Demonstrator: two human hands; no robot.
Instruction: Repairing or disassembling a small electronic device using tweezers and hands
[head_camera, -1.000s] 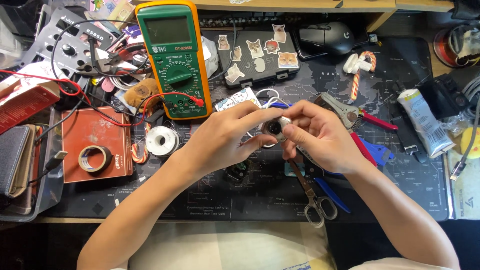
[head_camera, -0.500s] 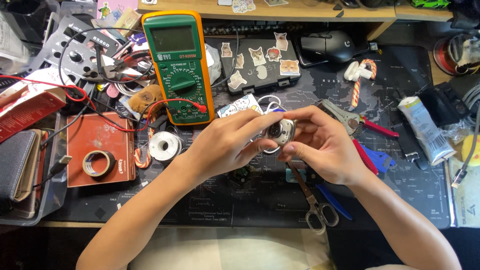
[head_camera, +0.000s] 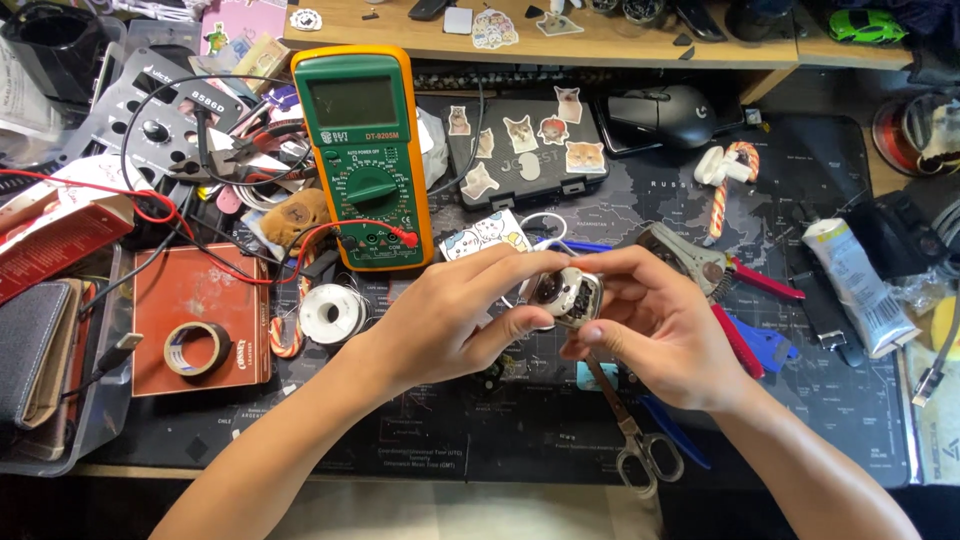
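Observation:
Both my hands meet above the dark desk mat (head_camera: 830, 410). Between their fingertips is a small round silver part (head_camera: 566, 295) with a white edge. My left hand (head_camera: 447, 318) pinches it from the left, thumb below and index finger over the top. My right hand (head_camera: 665, 325) grips it from the right, thumb under it. Below my right hand lie scissors (head_camera: 640, 445) with grey handles, partly hidden by that hand. A green and orange multimeter (head_camera: 366, 150) stands just beyond my left hand, a red lead plugged into it.
A solder spool (head_camera: 333, 313) and a tape roll (head_camera: 198, 347) on a red tin (head_camera: 190, 290) lie left. Red-handled pliers (head_camera: 720, 268), a white tube (head_camera: 855, 285), a black mouse (head_camera: 672, 108) and a sticker-covered black case (head_camera: 520, 150) lie behind and right. Tangled wires crowd the far left.
My hands have turned the small round part slightly between the fingers and lifted it a little. The view has shifted down a bit; the desk items have not moved.

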